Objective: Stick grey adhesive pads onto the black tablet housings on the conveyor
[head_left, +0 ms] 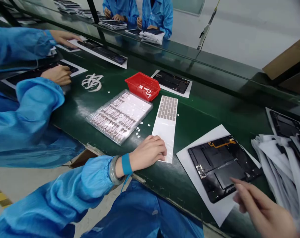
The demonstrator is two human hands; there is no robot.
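Lying flat on a white sheet (202,193) on the worktop (199,115): dark tablet chassis (223,167), long axis running away rightward. Right hand (261,210) nearest, fingers loosely spread, index fingertip at the near edge, holding nothing. Left hand (148,152) further left, palm down on a white sticker strip (166,127).

1. No text, brand, number or sign can be read anywhere in the head view.
2. The dark open tablet back (223,165) on its white sheet carries no legible marking; its small printed parts are too fine to make out.
3. The white strip (166,127), just left of that tablet back, bears a grid of small grey squares and no lettering.
4. The red bin (142,85) and the clear tray (120,115), further left of the tablet back, show no label.
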